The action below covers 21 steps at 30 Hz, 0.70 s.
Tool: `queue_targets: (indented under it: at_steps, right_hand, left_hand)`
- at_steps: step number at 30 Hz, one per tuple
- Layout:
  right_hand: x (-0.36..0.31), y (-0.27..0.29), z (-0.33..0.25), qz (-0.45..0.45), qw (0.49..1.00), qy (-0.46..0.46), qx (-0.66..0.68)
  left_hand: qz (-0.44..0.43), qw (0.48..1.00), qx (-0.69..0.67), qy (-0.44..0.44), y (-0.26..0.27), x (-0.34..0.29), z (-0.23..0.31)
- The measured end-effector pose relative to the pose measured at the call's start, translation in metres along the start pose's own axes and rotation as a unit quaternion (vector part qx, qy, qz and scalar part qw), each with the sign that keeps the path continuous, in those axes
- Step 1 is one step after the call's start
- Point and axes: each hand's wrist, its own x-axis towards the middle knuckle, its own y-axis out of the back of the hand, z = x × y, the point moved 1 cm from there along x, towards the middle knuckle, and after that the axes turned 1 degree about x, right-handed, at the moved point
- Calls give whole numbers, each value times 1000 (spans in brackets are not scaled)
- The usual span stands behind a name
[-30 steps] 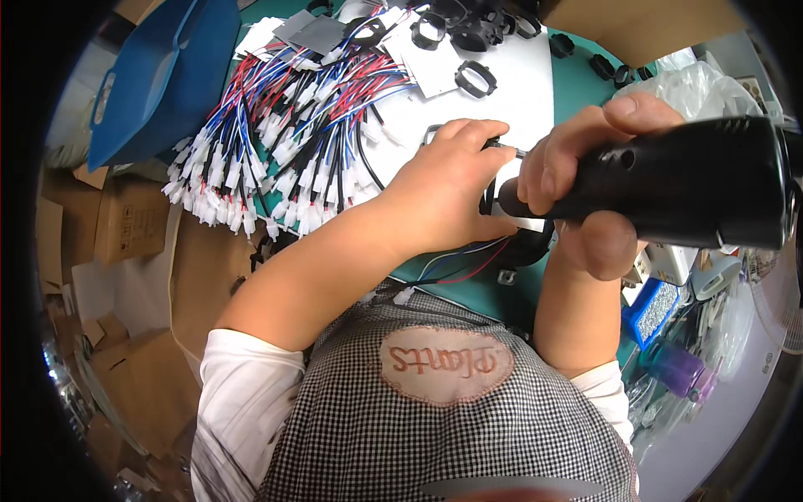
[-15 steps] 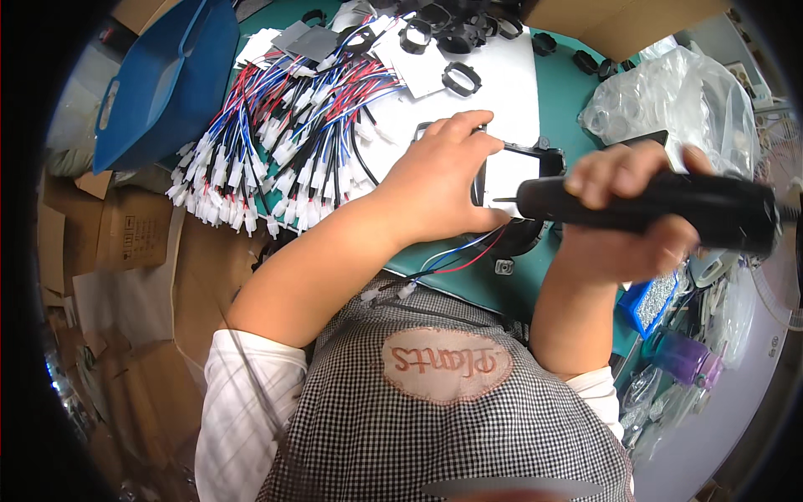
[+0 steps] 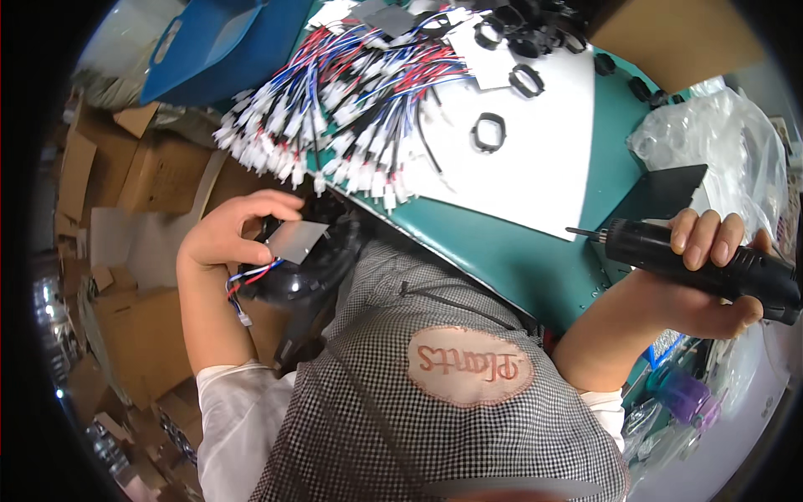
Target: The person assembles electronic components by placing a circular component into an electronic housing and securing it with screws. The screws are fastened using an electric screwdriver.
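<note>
Past the table's left front edge, my left hand (image 3: pixel 238 230) is closed, thumb and fingers on either side of a black part with a flat grey square plate (image 3: pixel 299 242). Red, white and blue wires (image 3: pixel 253 274) with a white connector dangle from it. Glossy black plastic (image 3: pixel 288 284) lies just under the part; where one ends and the other begins I cannot tell. On the right, my right hand (image 3: pixel 698 272) is wrapped around a black electric screwdriver (image 3: pixel 652 245), its thin bit pointing left over the green tabletop.
Many wire bundles with white connectors (image 3: pixel 335 109) cover the table's far left, beside a blue bin (image 3: pixel 226 50). Black rings (image 3: pixel 488 132) lie on a white sheet (image 3: pixel 527 184). A clear plastic bag (image 3: pixel 703 134), a cardboard box (image 3: pixel 677 42) and a purple bottle (image 3: pixel 690 397) are at right.
My left hand has carried the black part with its wires from the white sheet leftward, off the table. My right hand has drawn the screwdriver back to the right, away from it.
</note>
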Motion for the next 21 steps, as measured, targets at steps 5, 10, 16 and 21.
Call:
queue_targets:
  at_steps: [5,10,16,21]
  right_hand:
    - [-3,8,0,48,999,-1,-18]
    - [-7,6,4,49,998,-7,-32]
    - [-18,15,7,84,995,-30,-54]
    - [-25,24,18,92,993,-30,-65]
  left_hand:
    - [141,890,184,393,15,-31,-142]
    - [77,745,536,390,-35,-55,-323]
    - [56,925,102,362,-31,3,-242]
    - [-53,962,15,268,7,34,-75]
